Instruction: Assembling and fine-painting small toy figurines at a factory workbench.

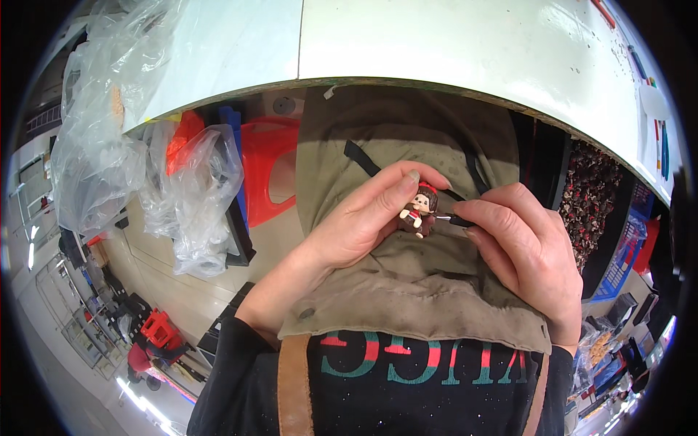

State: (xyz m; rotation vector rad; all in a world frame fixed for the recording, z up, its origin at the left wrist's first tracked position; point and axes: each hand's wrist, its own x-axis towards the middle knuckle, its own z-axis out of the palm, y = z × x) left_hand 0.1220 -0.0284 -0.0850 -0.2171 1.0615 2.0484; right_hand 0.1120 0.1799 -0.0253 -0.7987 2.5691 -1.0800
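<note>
My left hand (356, 221) pinches a tiny doll figure (419, 209) with brown hair, a red cap and a pale face between thumb and fingers. My right hand (527, 251) sits just to its right, gripping a thin black tool (458, 219) whose metal tip touches the figure's side. Both hands hover over a drab olive apron (407, 291) spread across my lap, just below the edge of a white table (451, 43).
Clear plastic bags (109, 145) hang at the left by the table edge. A red plastic stool (270, 171) stands under the table. Dark floral fabric (592, 196) and blue crates (625, 254) lie at the right. Small red and black items sit on the floor at lower left.
</note>
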